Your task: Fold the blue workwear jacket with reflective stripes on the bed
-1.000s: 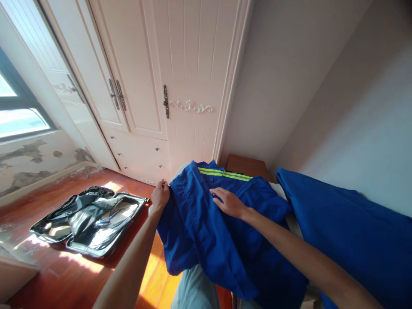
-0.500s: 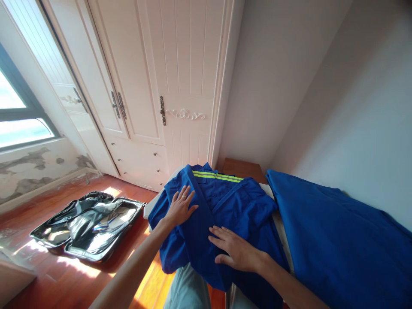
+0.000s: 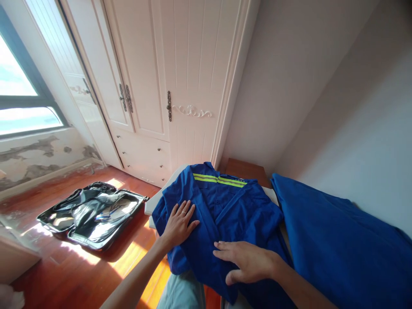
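A blue work garment with yellow-green and grey reflective stripes across its chest lies spread on a pale surface, its sleeves folded in over the front. My left hand, with a ring on one finger, rests flat on the folded sleeve at the garment's left side, fingers spread. Over the lower right part is my right hand, its fingers stretched out to the left and thumb apart; whether it touches the cloth is hard to tell. Neither hand grips anything.
Blue cloth covers a raised surface at the right. An open, packed suitcase lies on the red wooden floor at the left. Behind stand a white wardrobe and a brown wooden piece. My knees are below the garment.
The view has shifted slightly. My left hand has slid a little down the garment. My right hand has moved down and to the right. The collar and striped chest look flatter.
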Motion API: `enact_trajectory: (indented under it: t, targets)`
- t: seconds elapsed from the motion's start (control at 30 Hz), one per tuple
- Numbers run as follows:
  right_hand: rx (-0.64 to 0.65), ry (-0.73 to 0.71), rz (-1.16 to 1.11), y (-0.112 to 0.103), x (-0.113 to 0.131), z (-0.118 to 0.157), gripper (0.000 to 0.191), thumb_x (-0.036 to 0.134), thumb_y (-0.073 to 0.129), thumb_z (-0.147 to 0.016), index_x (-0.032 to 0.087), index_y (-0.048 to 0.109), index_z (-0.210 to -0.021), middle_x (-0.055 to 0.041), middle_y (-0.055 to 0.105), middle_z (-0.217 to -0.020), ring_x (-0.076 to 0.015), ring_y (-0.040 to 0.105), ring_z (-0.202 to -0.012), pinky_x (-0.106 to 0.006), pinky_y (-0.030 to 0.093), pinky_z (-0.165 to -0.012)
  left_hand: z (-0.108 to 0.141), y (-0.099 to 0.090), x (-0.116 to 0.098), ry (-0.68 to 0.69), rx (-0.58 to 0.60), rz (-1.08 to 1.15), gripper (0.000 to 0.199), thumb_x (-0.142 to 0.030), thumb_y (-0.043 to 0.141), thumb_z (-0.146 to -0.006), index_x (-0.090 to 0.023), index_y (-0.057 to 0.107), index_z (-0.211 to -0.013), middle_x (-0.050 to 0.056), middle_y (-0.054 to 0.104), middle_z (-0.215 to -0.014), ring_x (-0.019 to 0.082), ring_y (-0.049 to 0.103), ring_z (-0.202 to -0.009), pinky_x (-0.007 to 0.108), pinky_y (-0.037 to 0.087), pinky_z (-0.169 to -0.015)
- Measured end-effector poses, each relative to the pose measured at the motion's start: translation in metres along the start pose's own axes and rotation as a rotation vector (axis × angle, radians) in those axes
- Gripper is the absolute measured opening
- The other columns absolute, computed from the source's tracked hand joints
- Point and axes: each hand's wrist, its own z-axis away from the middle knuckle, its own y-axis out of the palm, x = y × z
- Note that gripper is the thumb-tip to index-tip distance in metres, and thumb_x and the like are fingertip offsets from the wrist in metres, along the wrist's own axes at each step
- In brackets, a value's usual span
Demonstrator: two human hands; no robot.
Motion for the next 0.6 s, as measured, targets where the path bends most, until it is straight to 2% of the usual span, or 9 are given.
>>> enact_trajectory:
  t: [0.1, 0.17, 0.2, 0.27, 0.37, 0.43, 0.47, 0.53, 0.6]
  targets:
    - [0.136, 0.06, -0.116, -0.021, 0.001, 0.002, 0.076, 0.048, 0.072, -0.083, 0.024, 0.045, -0.149, -0.008, 0.057, -0.132, -0.0249, 0.056, -0.123, -0.032, 0.044, -0.109, 0.01, -0.009, -0.002, -0.019, 0.06, 0.058, 0.068, -0.061, 0.034, -0.098, -0.019, 0.038, -0.152, 0.012, 0.034, -0.156, 0.032, 0.029, -0.146, 0.055, 0.023, -0.117]
    - [0.201, 0.052, -0.27, -0.038, -0.005, -0.001, 0.076, 0.05, 0.073, -0.081, 0.022, 0.048, -0.147, -0.0067, 0.063, -0.122, -0.0223, 0.063, -0.113, -0.028, 0.049, -0.101, 0.011, -0.02, -0.003, -0.035, 0.106, 0.101, 0.068, -0.063, 0.034, -0.097, -0.021, 0.04, -0.15, 0.011, 0.035, -0.156, 0.031, 0.03, -0.145, 0.055, 0.025, -0.116]
    - [0.182, 0.024, -0.349, -0.047, -0.01, -0.006, 0.077, 0.052, 0.073, -0.08, 0.02, 0.05, -0.146, -0.0073, 0.063, -0.122, -0.0217, 0.063, -0.112, -0.027, 0.05, -0.1, 0.009, -0.027, -0.003, -0.044, 0.127, 0.121, 0.066, -0.063, 0.034, -0.097, -0.022, 0.045, -0.148, 0.011, 0.039, -0.154, 0.031, 0.033, -0.144, 0.054, 0.028, -0.114]
    - [0.045, -0.059, -0.485, -0.065, -0.021, -0.021, 0.076, 0.054, 0.072, -0.081, 0.015, 0.052, -0.143, -0.0096, 0.061, -0.124, -0.0212, 0.062, -0.113, -0.029, 0.051, -0.101, -0.004, -0.041, -0.002, -0.086, 0.13, 0.151, 0.058, -0.061, 0.035, -0.098, -0.024, 0.059, -0.135, 0.011, 0.051, -0.145, 0.03, 0.046, -0.135, 0.05, 0.037, -0.108]
    - [-0.227, -0.173, -0.598, -0.093, -0.039, -0.061, 0.068, 0.052, 0.068, -0.085, 0.013, 0.052, -0.139, -0.0112, 0.06, -0.126, -0.0205, 0.062, -0.113, -0.033, 0.052, -0.1, -0.037, -0.055, 0.004, -0.153, -0.003, 0.145, 0.047, -0.051, 0.037, -0.101, -0.022, 0.066, -0.123, 0.012, 0.062, -0.133, 0.027, 0.055, -0.124, 0.044, 0.041, -0.103]
    - [-0.367, -0.209, -0.569, -0.111, -0.05, -0.093, 0.059, 0.044, 0.065, -0.088, 0.013, 0.052, -0.137, -0.0111, 0.058, -0.128, -0.0195, 0.061, -0.115, -0.033, 0.052, -0.101, -0.061, -0.055, 0.012, -0.171, -0.092, 0.094, 0.046, -0.044, 0.038, -0.101, -0.019, 0.059, -0.133, 0.014, 0.055, -0.141, 0.028, 0.048, -0.133, 0.043, 0.038, -0.107]
    - [-0.432, -0.192, -0.496, -0.12, -0.056, -0.109, 0.054, 0.038, 0.062, -0.09, 0.012, 0.052, -0.136, -0.0107, 0.058, -0.129, -0.0185, 0.06, -0.116, -0.032, 0.051, -0.102, -0.071, -0.051, 0.017, -0.184, -0.101, 0.06, 0.048, -0.042, 0.04, -0.1, -0.017, 0.054, -0.138, 0.015, 0.048, -0.147, 0.029, 0.04, -0.139, 0.045, 0.035, -0.11]
    - [-0.524, -0.096, -0.258, -0.138, -0.069, -0.139, 0.048, 0.026, 0.057, -0.091, 0.012, 0.053, -0.136, -0.0098, 0.056, -0.131, -0.0168, 0.059, -0.117, -0.03, 0.049, -0.104, -0.083, -0.039, 0.027, -0.239, -0.042, -0.006, 0.058, -0.043, 0.047, -0.097, -0.012, 0.045, -0.146, 0.019, 0.034, -0.156, 0.033, 0.024, -0.147, 0.05, 0.028, -0.115]
    - [-0.574, -0.002, -0.063, -0.155, -0.083, -0.165, 0.049, 0.016, 0.056, -0.088, 0.012, 0.054, -0.136, -0.0095, 0.053, -0.135, -0.0182, 0.055, -0.122, -0.032, 0.044, -0.11, -0.085, -0.024, 0.035, -0.281, 0.057, -0.039, 0.066, -0.048, 0.048, -0.096, -0.01, 0.041, -0.149, 0.02, 0.028, -0.157, 0.035, 0.018, -0.149, 0.054, 0.02, -0.118]
